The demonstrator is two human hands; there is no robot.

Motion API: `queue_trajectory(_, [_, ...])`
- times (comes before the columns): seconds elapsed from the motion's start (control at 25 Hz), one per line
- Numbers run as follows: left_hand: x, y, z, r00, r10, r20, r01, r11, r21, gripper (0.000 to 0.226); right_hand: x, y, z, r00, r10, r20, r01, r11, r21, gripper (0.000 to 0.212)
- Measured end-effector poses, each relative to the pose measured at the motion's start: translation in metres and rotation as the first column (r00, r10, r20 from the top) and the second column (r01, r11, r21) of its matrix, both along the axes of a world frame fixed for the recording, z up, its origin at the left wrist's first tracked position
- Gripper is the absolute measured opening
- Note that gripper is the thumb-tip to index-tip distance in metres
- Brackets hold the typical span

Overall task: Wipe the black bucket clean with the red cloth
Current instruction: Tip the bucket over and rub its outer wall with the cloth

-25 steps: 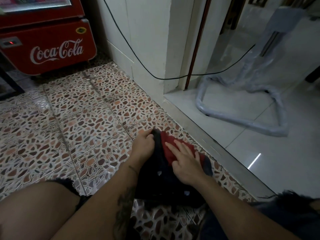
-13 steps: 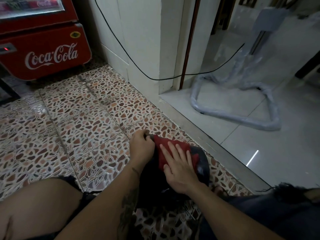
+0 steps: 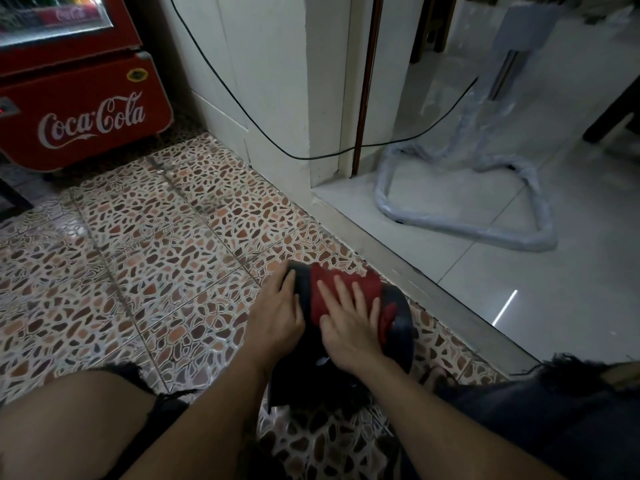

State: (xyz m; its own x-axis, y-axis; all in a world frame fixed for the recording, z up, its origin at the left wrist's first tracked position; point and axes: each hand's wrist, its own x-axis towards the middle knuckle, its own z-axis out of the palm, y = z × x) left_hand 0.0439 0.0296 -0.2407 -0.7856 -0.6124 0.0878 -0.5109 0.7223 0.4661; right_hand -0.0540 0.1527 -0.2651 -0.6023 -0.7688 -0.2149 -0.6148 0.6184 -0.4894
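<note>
We see the black bucket (image 3: 398,327) lying on its side on the pebble-patterned floor tiles (image 3: 156,271), between the person's knees, its far end pointing toward the metal threshold strip (image 3: 408,268). The red cloth (image 3: 332,289) is draped over the bucket's upper side. The right hand (image 3: 349,327) lies flat on the cloth, fingers extended and slightly spread, pressing rather than gripping. The left hand (image 3: 277,317) rests against the bucket's left flank, fingers together and laid along the wall; we cannot tell whether the thumb hooks around it.

Edges and room, taken from the bucket: just to its right runs the threshold strip, nearly touching the bucket's far rim. Beyond the strip lies a glossy pale floor (image 3: 519,306) with a plastic-wrapped tubular stand (image 3: 467,230) well apart from the bucket. Ahead of the bucket stands a white wall corner (image 3: 277,98) with a black cable (image 3: 242,109) sagging across it. To the bucket's left the tiles are open as far as the red cooler (image 3: 79,109).

Writing: the cooler reads "Coca-Cola" in white script; smaller lettering on its upper panel is too blurred to read.
</note>
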Motion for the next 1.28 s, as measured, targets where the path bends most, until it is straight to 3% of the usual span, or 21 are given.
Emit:
queue_trajectory(0.12, [-0.011, -0.008, 0.003, 0.998, 0.047, -0.033, -0.045, 0.996, 0.072, 0.047, -0.005, 0.024, -0.005, 0.987, 0.119, -0.108, -0.127, 0.990, -0.068, 0.068])
queue_trajectory(0.24, [-0.019, -0.014, 0.003, 0.996, 0.072, -0.048, -0.068, 0.994, 0.080, 0.047, -0.034, 0.050, -0.013, 0.989, -0.070, -0.131, 0.073, 0.997, 0.019, 0.065])
queue_trajectory(0.32, [-0.020, -0.014, 0.003, 0.988, 0.101, -0.113, -0.087, 0.988, 0.125, 0.049, -0.044, 0.046, -0.011, 0.978, -0.201, -0.047, 0.205, 0.971, 0.121, 0.063])
queue_trajectory(0.4, [-0.016, -0.012, 0.000, 0.970, 0.143, -0.198, -0.110, 0.979, 0.172, 0.049, -0.043, 0.024, -0.004, 0.970, -0.243, 0.014, 0.237, 0.956, 0.171, 0.064])
queue_trajectory(0.6, [-0.013, -0.018, -0.007, 0.955, 0.173, -0.242, -0.132, 0.976, 0.174, 0.046, -0.006, -0.028, 0.010, 1.000, 0.008, -0.017, -0.008, 1.000, -0.004, 0.071])
queue_trajectory(0.76, [-0.016, -0.029, -0.004, 0.957, 0.178, -0.231, -0.131, 0.970, 0.205, 0.046, -0.010, 0.009, 0.002, 0.991, 0.124, -0.054, -0.133, 0.968, -0.213, 0.073])
queue_trajectory(0.84, [-0.020, -0.031, -0.001, 0.958, 0.188, -0.215, -0.138, 0.963, 0.230, 0.046, -0.034, 0.025, -0.002, 0.998, 0.037, -0.046, -0.044, 0.984, -0.172, 0.072])
queue_trajectory(0.96, [-0.022, -0.026, 0.002, 0.952, 0.201, -0.230, -0.136, 0.953, 0.270, 0.045, -0.064, 0.010, 0.006, 0.992, -0.126, -0.016, 0.127, 0.990, 0.059, 0.070])
queue_trajectory(1.04, [-0.019, -0.021, 0.000, 0.930, 0.273, -0.245, -0.188, 0.928, 0.322, 0.046, -0.064, -0.023, 0.014, 0.992, -0.122, 0.043, 0.114, 0.982, 0.149, 0.069])
queue_trajectory(1.12, [-0.015, -0.015, -0.002, 0.910, 0.327, -0.254, -0.220, 0.901, 0.373, 0.048, -0.046, -0.054, 0.017, 0.996, -0.044, 0.082, 0.034, 0.992, 0.122, 0.069])
queue_trajectory(1.28, [-0.019, -0.024, -0.002, 0.894, 0.389, -0.223, -0.259, 0.854, 0.452, 0.048, -0.017, -0.040, 0.013, 0.992, 0.102, 0.074, -0.094, 0.990, -0.103, 0.072])
